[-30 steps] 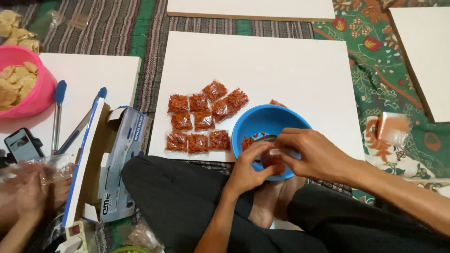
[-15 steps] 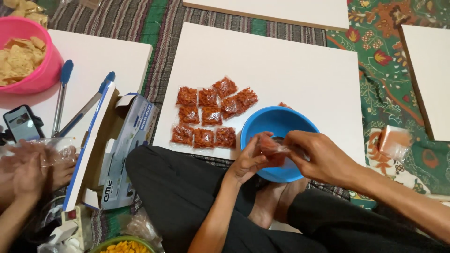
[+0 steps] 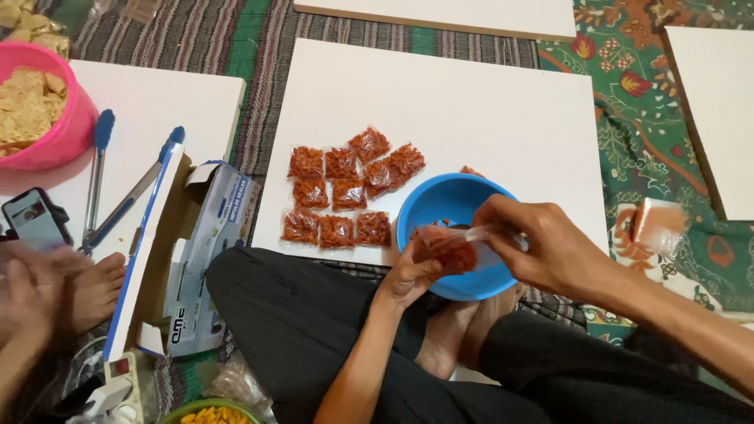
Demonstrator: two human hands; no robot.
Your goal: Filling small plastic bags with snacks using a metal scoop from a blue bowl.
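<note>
My left hand (image 3: 408,276) supports from below a small clear bag of orange-red snacks (image 3: 446,247), over the near rim of a blue bowl (image 3: 440,202). My right hand (image 3: 542,245) pinches the bag's open top. The bowl sits on a white board (image 3: 487,118). Several filled packets (image 3: 339,196) lie in rows on the board left of the bowl.
A cardboard box with a sealer (image 3: 196,259) lies to the left. Beyond it are tongs (image 3: 98,169), a pink bowl of chips (image 3: 35,106) and a phone (image 3: 33,220). Another person's hands (image 3: 27,290) and foot (image 3: 94,286) are at the far left. Empty bags (image 3: 658,224) lie to the right.
Both my hands have lifted the filled bag out of the blue bowl; my right hand has moved from the bowl to the bag's top. The other person's hands shifted lower left.
</note>
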